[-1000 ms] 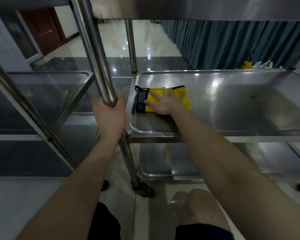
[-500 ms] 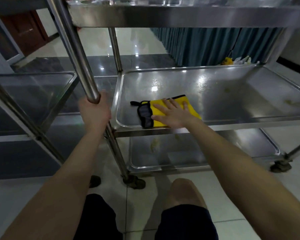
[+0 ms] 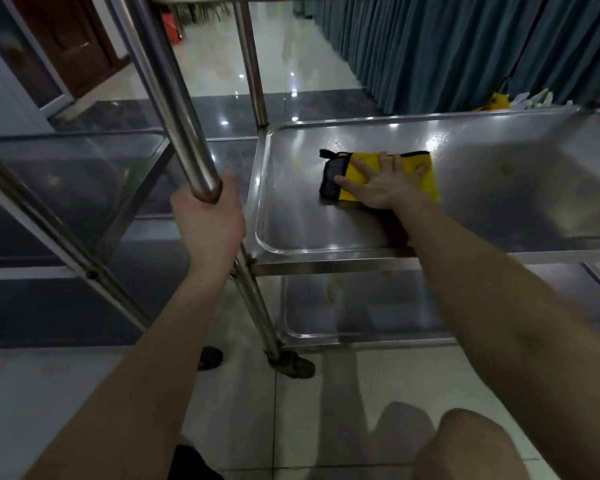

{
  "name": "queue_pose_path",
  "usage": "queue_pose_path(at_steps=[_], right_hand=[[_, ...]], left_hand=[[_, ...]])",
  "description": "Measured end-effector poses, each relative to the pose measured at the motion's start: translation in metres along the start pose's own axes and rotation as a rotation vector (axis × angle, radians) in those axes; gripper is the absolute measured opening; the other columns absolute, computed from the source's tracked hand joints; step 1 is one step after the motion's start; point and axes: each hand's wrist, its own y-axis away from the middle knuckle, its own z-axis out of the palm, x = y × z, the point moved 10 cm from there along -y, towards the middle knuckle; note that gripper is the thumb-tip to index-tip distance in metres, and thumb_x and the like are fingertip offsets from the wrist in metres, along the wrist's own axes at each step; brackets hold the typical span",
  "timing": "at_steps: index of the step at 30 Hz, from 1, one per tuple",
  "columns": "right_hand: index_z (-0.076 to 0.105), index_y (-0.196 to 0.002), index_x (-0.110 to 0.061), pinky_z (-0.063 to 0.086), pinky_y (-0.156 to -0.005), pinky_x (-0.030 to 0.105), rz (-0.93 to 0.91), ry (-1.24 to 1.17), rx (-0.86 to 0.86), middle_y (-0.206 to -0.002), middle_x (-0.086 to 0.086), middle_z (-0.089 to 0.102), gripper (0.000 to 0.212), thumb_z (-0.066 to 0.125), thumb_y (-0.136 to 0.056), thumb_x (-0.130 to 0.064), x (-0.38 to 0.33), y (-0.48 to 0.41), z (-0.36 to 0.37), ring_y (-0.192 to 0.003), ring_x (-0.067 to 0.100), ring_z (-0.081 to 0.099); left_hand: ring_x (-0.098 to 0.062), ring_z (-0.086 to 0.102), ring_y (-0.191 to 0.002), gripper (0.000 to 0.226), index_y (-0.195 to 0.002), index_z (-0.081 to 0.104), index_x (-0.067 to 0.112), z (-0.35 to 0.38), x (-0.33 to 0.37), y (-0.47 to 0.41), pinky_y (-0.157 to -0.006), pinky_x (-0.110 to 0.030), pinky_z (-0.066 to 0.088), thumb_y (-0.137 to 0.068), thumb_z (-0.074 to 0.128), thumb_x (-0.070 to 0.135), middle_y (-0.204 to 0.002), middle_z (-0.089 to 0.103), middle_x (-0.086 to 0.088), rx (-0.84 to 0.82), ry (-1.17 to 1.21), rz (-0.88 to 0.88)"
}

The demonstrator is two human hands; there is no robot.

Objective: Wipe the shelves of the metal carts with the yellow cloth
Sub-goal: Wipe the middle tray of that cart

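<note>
While the left hand [image 3: 208, 220] wraps its fingers and thumb tightly round the cart's upright corner post [image 3: 174, 98], the right hand [image 3: 381, 187] lies flat on the yellow cloth [image 3: 426, 178], fingers straight and spread, pressing it down rather than gripping it. The cloth, folded and edged in black, rests on the middle shelf [image 3: 326, 237] to the right of the post, set back from the shelf's near rim. Also right of the post, lower down, sits the bottom shelf [image 3: 361, 317], and a caster [image 3: 293, 363] stands at the post's foot. Left of the post stands a second metal cart [image 3: 84, 174]. Beyond the post, to the right, hangs a blue curtain [image 3: 430, 46].
</note>
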Motion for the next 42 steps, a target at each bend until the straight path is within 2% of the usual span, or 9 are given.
queue_pose_path(at_steps=[3, 6, 11, 14, 18, 28, 33, 38, 42], right_hand=[[-0.001, -0.163, -0.061, -0.014, -0.113, 0.084, -0.108, 0.035, -0.009, -0.179, 0.007, -0.012, 0.105, 0.003, -0.069, -0.108, -0.083, 0.000, 0.009, -0.164, 0.040, -0.014], [0.002, -0.163, -0.062, -0.018, -0.111, 0.085, -0.198, 0.065, 0.002, -0.180, 0.007, -0.010, 0.092, 0.005, -0.079, -0.101, -0.145, 0.019, 0.025, -0.164, 0.039, -0.014], [0.000, -0.163, -0.061, -0.021, -0.113, 0.081, -0.263, 0.054, -0.017, -0.180, 0.003, -0.013, 0.079, 0.010, -0.090, -0.091, -0.158, 0.066, 0.043, -0.164, 0.033, -0.017], [0.001, -0.163, -0.062, -0.018, -0.117, 0.078, -0.297, 0.054, -0.040, -0.179, -0.002, -0.014, 0.077, 0.012, -0.091, -0.089, -0.149, 0.090, 0.047, -0.164, 0.028, -0.018], [0.004, -0.161, -0.065, -0.017, -0.121, 0.073, -0.304, 0.002, -0.060, -0.179, -0.008, -0.012, 0.082, 0.014, -0.084, -0.092, -0.107, 0.102, 0.042, -0.165, 0.023, -0.017], [0.000, -0.158, -0.069, -0.013, -0.124, 0.071, -0.037, -0.007, 0.013, -0.179, -0.012, -0.006, 0.083, 0.015, -0.081, -0.097, 0.145, 0.066, 0.005, -0.166, 0.020, -0.010], [0.005, -0.164, -0.059, -0.013, -0.121, 0.076, 0.123, -0.025, 0.008, -0.180, -0.005, -0.008, 0.095, 0.013, -0.079, -0.100, 0.187, 0.044, -0.011, -0.166, 0.026, -0.011], [0.004, -0.169, -0.046, -0.008, -0.114, 0.085, 0.205, -0.012, 0.069, -0.179, 0.018, -0.006, 0.103, 0.011, -0.082, -0.099, 0.097, 0.020, -0.012, -0.163, 0.047, -0.008], [0.009, -0.166, -0.054, -0.015, -0.111, 0.084, -0.128, 0.011, 0.038, -0.179, 0.016, -0.005, 0.085, 0.015, -0.090, -0.091, -0.074, 0.026, 0.015, -0.163, 0.046, -0.009]], left_hand=[[-0.028, 0.045, -0.044, 0.048, -0.058, 0.042, 0.011, 0.000, 0.006, 0.002, -0.039, -0.041, 0.040, -0.088, 0.065, 0.039, -0.054, 0.042, -0.028, 0.006, -0.024, -0.004], [-0.028, 0.045, -0.046, 0.042, -0.054, 0.048, 0.025, 0.000, 0.009, 0.004, -0.041, -0.044, 0.043, -0.087, 0.066, 0.045, -0.056, 0.039, -0.021, 0.000, -0.025, -0.029], [-0.031, 0.048, -0.055, 0.036, -0.061, 0.049, 0.028, -0.006, 0.014, 0.006, -0.050, -0.061, 0.051, -0.083, 0.066, 0.049, -0.066, 0.045, -0.037, 0.011, -0.073, -0.069], [-0.027, 0.051, -0.054, 0.038, -0.054, 0.051, 0.027, -0.009, 0.014, 0.007, -0.053, -0.059, 0.052, -0.082, 0.067, 0.049, -0.064, 0.048, -0.034, 0.040, -0.108, -0.097], [-0.022, 0.050, -0.038, 0.034, -0.051, 0.058, 0.029, -0.006, 0.009, 0.003, -0.042, -0.039, 0.046, -0.081, 0.068, 0.043, -0.046, 0.048, -0.004, 0.007, -0.057, -0.113], [-0.019, 0.045, -0.051, 0.038, -0.052, 0.050, 0.026, -0.005, 0.002, -0.004, -0.047, -0.038, 0.038, -0.081, 0.072, 0.035, -0.056, 0.044, -0.007, 0.033, -0.018, -0.109], [-0.015, 0.041, -0.036, 0.040, -0.050, 0.056, 0.026, 0.000, 0.003, 0.003, -0.044, -0.028, 0.038, -0.088, 0.067, 0.026, -0.046, 0.045, 0.004, 0.027, 0.021, -0.129], [-0.013, 0.038, -0.036, 0.038, -0.051, 0.058, 0.030, -0.001, 0.008, 0.009, -0.042, -0.025, 0.034, -0.088, 0.065, 0.026, -0.045, 0.042, 0.004, 0.017, 0.075, -0.100], [-0.012, 0.039, -0.035, 0.042, -0.054, 0.059, 0.030, -0.002, 0.008, 0.009, -0.041, -0.024, 0.036, -0.095, 0.066, 0.024, -0.046, 0.045, 0.005, 0.025, 0.067, -0.090]])
